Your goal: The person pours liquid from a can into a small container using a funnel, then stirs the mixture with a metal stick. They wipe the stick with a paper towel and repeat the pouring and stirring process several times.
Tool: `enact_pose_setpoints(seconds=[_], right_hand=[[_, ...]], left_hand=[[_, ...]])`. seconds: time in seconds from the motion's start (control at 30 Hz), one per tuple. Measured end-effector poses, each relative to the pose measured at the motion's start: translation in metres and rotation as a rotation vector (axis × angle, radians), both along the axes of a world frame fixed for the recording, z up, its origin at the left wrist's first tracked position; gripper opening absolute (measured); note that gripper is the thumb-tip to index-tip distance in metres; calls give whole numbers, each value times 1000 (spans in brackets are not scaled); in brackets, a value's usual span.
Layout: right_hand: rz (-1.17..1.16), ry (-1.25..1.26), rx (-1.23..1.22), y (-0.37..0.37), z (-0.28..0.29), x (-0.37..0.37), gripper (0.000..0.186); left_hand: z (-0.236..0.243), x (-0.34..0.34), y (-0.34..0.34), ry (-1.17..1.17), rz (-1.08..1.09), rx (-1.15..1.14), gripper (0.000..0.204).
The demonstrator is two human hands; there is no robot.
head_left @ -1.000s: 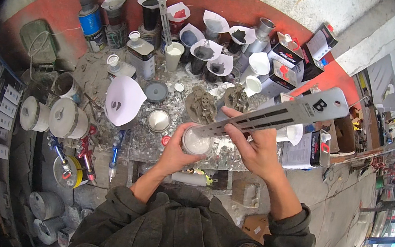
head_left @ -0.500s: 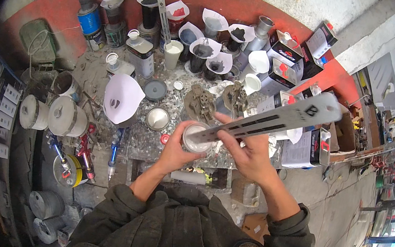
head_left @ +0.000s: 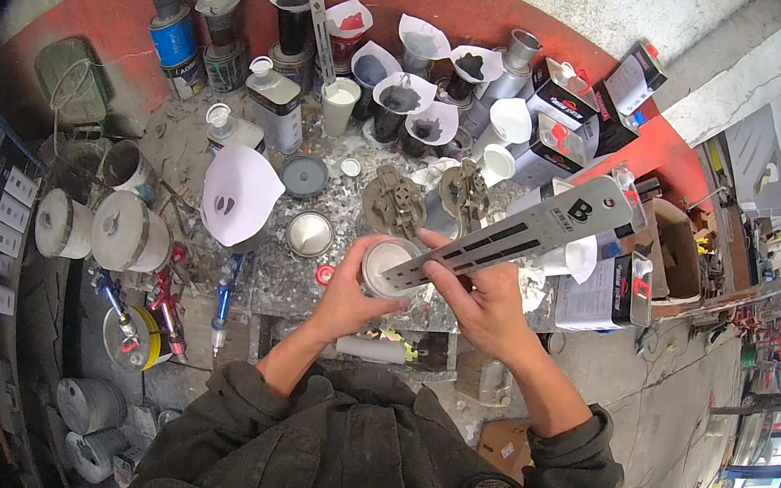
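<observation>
Held in front of my chest, over the bench's near edge, is a cup [head_left: 387,260] with pale, whitish paint in it. My left hand [head_left: 348,290] wraps round its left side. My right hand [head_left: 484,307] grips a long slotted metal mixing stick [head_left: 533,226] between thumb and fingers. The stick slants from the cup up to the right, its lower end inside the cup at the right. Just beyond the cup stand two grimy, paint-crusted metal holders [head_left: 395,201]. An open tin [head_left: 310,234] with pale contents sits left of my left hand, near a small red cap [head_left: 324,275].
Paint cups with paper strainers [head_left: 403,96] line the back of the paint-stained bench [head_left: 187,141]. A pale cup [head_left: 339,107] there holds another stick. Tins and bottles [head_left: 277,106] stand at left, solvent cans [head_left: 606,292] at right. Spray guns [head_left: 225,301] hang at the front left edge.
The mixing stick's upper end has swung left and slightly down, and its face has turned more toward me. My left hand still holds the cup in nearly the same place.
</observation>
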State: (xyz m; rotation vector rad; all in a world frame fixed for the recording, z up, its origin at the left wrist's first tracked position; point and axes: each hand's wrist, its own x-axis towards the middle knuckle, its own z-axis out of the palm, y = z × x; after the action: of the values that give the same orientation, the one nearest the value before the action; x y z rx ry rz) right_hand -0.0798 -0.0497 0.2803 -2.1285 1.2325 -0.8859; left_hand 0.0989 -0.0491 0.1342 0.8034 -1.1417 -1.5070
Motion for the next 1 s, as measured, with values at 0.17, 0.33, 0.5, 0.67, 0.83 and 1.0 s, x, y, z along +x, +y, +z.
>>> enact_pose_setpoints(seconds=[0.17,0.33,0.5,0.67,0.83,1.0], right_hand=[[-14,-89,-157,-8,14,1,32],[-107,18,-56,-12,27,-7,31],[-67,44,30,-8,-3,-11,32],[-21,-82,-35,-1,-3,1,30],[-55,-33,-137,-5,21,-3,34],[-103,95,-113,-6,27,-9,35]], left_hand=[[4,-1,0,-28,-16,-22,83],[8,0,0,-8,-6,2,83],[5,1,-6,-28,-19,-41,84],[5,0,-5,-30,-18,-29,84],[9,0,-1,-23,-44,-12,85],[14,1,1,-44,-36,-15,83]])
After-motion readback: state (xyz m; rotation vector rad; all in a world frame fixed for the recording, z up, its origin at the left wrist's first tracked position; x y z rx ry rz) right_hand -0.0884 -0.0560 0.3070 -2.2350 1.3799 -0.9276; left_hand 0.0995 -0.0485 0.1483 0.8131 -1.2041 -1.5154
